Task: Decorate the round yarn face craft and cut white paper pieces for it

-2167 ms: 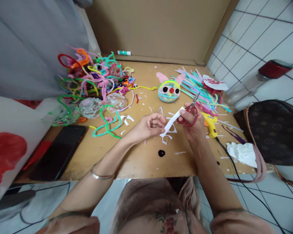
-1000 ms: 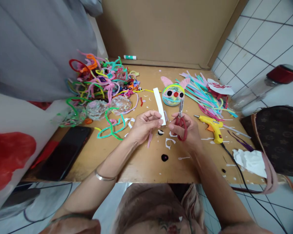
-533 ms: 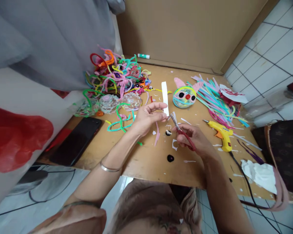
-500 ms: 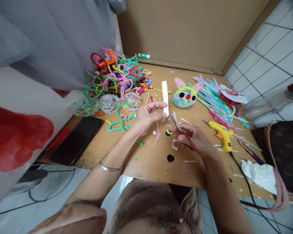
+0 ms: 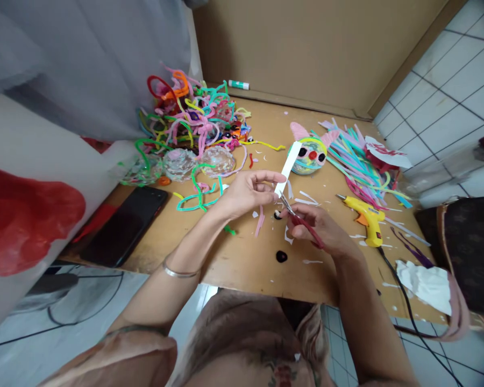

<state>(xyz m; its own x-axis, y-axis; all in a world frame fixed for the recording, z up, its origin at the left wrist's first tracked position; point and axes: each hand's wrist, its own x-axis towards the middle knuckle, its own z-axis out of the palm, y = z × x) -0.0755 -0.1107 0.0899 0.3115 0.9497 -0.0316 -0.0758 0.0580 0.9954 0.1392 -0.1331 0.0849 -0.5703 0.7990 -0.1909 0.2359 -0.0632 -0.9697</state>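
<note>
My left hand pinches a white paper strip near its lower end, and the strip leans to the right. In my right hand are red-handled scissors, their blades touching the strip's lower end by my left fingertips. Behind the strip sits a round craft face with pink ears, black eyes and a red nose, partly covered by the paper. A black round piece lies on the table below my hands; another black and white piece is beside the scissors.
Tangled pipe cleaners are heaped at the back left, above a black phone. To the right lie straight pipe cleaners, a yellow glue gun with its cord, and crumpled tissue. A glue stick rests by the cardboard.
The paper strip has tilted from nearly upright to leaning right, now overlapping the craft face. The scissors' blades have come up against its lower end.
</note>
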